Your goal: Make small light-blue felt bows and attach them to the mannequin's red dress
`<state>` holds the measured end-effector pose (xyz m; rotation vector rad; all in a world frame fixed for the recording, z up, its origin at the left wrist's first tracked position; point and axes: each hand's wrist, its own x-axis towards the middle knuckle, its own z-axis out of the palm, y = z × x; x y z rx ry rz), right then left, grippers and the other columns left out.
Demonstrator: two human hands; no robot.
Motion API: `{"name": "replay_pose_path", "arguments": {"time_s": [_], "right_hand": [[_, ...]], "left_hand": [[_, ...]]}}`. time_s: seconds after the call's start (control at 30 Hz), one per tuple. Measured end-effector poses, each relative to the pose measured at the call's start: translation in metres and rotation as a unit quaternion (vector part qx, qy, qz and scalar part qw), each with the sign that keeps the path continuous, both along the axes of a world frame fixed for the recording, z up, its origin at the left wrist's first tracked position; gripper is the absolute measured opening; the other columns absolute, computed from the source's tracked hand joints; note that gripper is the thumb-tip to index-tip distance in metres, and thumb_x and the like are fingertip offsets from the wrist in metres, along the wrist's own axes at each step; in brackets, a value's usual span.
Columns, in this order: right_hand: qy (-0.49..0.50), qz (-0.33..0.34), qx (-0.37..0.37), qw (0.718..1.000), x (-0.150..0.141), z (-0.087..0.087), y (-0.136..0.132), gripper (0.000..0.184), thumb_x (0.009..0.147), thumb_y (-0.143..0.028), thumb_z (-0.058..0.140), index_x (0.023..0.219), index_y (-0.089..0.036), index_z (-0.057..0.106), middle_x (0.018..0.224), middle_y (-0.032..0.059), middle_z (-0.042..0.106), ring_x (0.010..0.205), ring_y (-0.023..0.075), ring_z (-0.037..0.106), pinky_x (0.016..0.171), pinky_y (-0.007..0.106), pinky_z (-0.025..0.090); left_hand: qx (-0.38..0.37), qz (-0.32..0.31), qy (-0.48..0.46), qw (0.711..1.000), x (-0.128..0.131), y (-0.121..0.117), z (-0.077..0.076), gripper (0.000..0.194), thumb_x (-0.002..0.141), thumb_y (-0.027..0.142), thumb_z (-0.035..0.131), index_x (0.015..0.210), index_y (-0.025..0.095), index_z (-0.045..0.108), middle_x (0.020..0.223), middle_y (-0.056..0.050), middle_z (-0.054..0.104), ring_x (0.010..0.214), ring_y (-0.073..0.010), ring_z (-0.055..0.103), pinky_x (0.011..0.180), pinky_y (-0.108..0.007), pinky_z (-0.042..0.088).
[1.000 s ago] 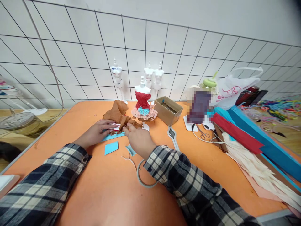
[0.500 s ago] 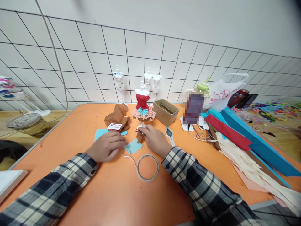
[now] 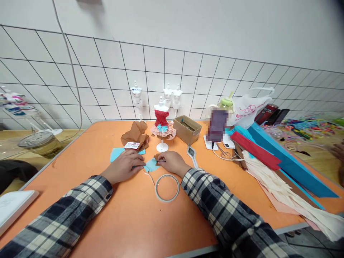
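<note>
The right hand (image 3: 172, 162) grips a slim tool (image 3: 161, 160) between the red-dressed mannequin (image 3: 161, 117) and the grey ring (image 3: 167, 200)

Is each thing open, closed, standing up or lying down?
Small blue piece, lying down
Left hand, resting at its edge
Right hand, closed on thin tool
Brown material, crumpled
Dressed form, upright
Cardboard box, open
Tape ring, lying flat
Cup, lid on

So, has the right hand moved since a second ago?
Yes: judged against the red-topped mannequin, the right hand went rightward, off the brown bundle.
</note>
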<state>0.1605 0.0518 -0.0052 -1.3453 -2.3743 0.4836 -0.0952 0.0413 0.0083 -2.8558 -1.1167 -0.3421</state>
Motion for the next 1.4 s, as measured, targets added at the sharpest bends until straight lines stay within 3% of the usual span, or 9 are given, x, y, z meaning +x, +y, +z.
{"name": "replay_pose_path", "arguments": {"time_s": [0.17,0.33,0.5,0.63,0.77,0.93,1.1,1.23,1.4], "right_hand": [[0.006,0.063,0.047,0.997,-0.016,0.004,0.008,0.019,0.087,-0.031,0.063,0.103,-0.025,0.072,0.106,0.0028,0.064,0.094,0.0147,0.060,0.075,0.024,0.041],[-0.062,0.094,0.027,0.993,-0.015,0.003,0.014,0.023,0.089,-0.032,0.060,0.108,-0.027,0.070,0.101,0.0027,0.065,0.092,0.0168,0.059,0.070,0.025,0.040],[-0.065,0.082,0.030,0.994,-0.015,0.004,0.025,0.031,0.089,-0.042,0.058,0.111,-0.023,0.069,0.103,0.0069,0.064,0.091,0.0197,0.059,0.069,0.027,0.040],[-0.065,0.112,0.020,0.991,-0.029,0.003,0.033,0.033,0.088,-0.035,0.059,0.117,-0.022,0.066,0.109,0.0080,0.063,0.093,0.0199,0.060,0.073,0.027,0.042],[0.015,0.136,0.006,0.991,-0.039,0.000,0.033,0.032,0.088,-0.025,0.059,0.120,-0.027,0.061,0.113,0.0025,0.066,0.101,0.0175,0.061,0.081,0.026,0.043],[0.084,0.105,-0.045,0.990,-0.037,-0.003,0.028,0.028,0.086,-0.022,0.061,0.114,-0.025,0.061,0.103,0.0005,0.072,0.095,0.0172,0.066,0.080,0.027,0.046],[0.099,0.108,-0.043,0.988,-0.038,-0.008,0.027,0.040,0.086,-0.025,0.059,0.126,-0.025,0.057,0.110,0.0018,0.072,0.099,0.0171,0.066,0.083,0.027,0.047],[0.045,0.114,0.018,0.992,-0.039,-0.011,0.027,0.028,0.085,-0.016,0.055,0.109,-0.025,0.067,0.115,0.0006,0.068,0.103,0.0165,0.062,0.082,0.027,0.046],[0.000,0.165,0.080,0.983,-0.033,-0.005,0.023,0.028,0.086,-0.018,0.053,0.111,-0.023,0.065,0.115,0.0007,0.067,0.105,0.0172,0.060,0.081,0.027,0.045]], "left_hand": [[0.001,0.030,-0.031,0.999,-0.001,0.005,-0.007,0.030,0.092,0.038,0.048,0.098,0.028,0.075,0.105,-0.006,0.070,0.101,-0.0248,0.059,0.089,-0.040,0.043],[-0.013,0.042,-0.031,0.999,-0.026,0.001,0.004,0.043,0.085,0.046,0.057,0.122,0.025,0.062,0.122,-0.010,0.062,0.112,-0.0286,0.055,0.093,-0.040,0.044],[-0.067,0.053,0.010,0.996,-0.059,0.002,0.008,0.029,0.089,0.042,0.050,0.099,0.023,0.069,0.099,-0.007,0.069,0.088,-0.0217,0.064,0.076,-0.031,0.049],[0.002,0.039,-0.017,0.999,-0.050,0.005,-0.003,0.029,0.092,0.037,0.048,0.097,0.024,0.073,0.099,-0.008,0.071,0.093,-0.0225,0.063,0.084,-0.034,0.048],[0.067,0.062,-0.052,0.994,-0.032,0.009,-0.008,0.028,0.093,0.034,0.049,0.105,0.025,0.072,0.100,-0.008,0.072,0.093,-0.0230,0.063,0.084,-0.037,0.048],[0.035,0.009,-0.038,0.999,-0.022,0.017,-0.013,0.026,0.094,0.029,0.049,0.100,0.030,0.074,0.096,-0.005,0.073,0.096,-0.0228,0.062,0.088,-0.038,0.047],[0.007,0.038,-0.079,0.996,-0.020,0.024,-0.023,0.028,0.094,0.033,0.048,0.099,0.025,0.075,0.094,-0.007,0.072,0.091,-0.0218,0.063,0.081,-0.034,0.049],[0.011,0.053,-0.075,0.996,-0.028,0.023,-0.015,0.027,0.089,0.037,0.053,0.104,0.023,0.072,0.101,-0.008,0.070,0.095,-0.0231,0.062,0.083,-0.035,0.048],[0.047,0.101,0.022,0.994,-0.039,0.023,-0.001,0.028,0.090,0.032,0.046,0.099,0.026,0.072,0.105,-0.008,0.070,0.093,-0.0250,0.063,0.080,-0.038,0.044]]}}
